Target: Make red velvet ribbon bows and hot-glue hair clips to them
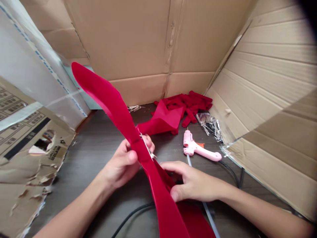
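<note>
A red ribbon bow (109, 96) of smooth fabric spans the middle of the view, pinched at its waist. One rounded end reaches up and left, and other parts run down past the bottom edge. My left hand (126, 158) grips the waist, its thumb in front and fingers behind. Silvery metal clips (148, 148) sit along the waist beside those fingers. My right hand (190, 183) is closed on the lower part of the bow, thumb on the near side; its fingertips are partly hidden by the fabric.
Behind my hands lies a heap of red fabric pieces (195, 102). A pink glue gun (201, 152) with a glue stick and black cable rests at right, near a clear bag of metal clips (210, 125). Loose clips (134, 108) lie at the back. Cardboard walls (138, 39) surround the dark table (81, 158).
</note>
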Demonstrator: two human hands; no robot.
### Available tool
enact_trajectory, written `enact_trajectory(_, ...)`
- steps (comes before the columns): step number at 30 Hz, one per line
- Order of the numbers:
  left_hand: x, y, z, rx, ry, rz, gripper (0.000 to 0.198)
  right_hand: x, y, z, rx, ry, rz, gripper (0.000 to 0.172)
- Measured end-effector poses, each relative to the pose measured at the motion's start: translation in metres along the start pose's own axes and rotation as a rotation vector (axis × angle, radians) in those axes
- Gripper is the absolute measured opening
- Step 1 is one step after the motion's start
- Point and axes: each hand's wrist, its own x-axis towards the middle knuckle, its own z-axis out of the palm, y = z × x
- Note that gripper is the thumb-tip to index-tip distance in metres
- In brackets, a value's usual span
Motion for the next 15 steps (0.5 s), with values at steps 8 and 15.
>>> enact_trajectory(8,0.004,0.034,-0.004,-0.029,0.145,0.254,0.043,-0.005,0.001,0.003,-0.295,-0.355,0.022,0.045)
enact_trajectory(15,0.014,0.06,-0.038,-0.085,0.252,0.536,0.036,-0.009,0.004,0.003,-0.26,-0.612,0.159,0.031)
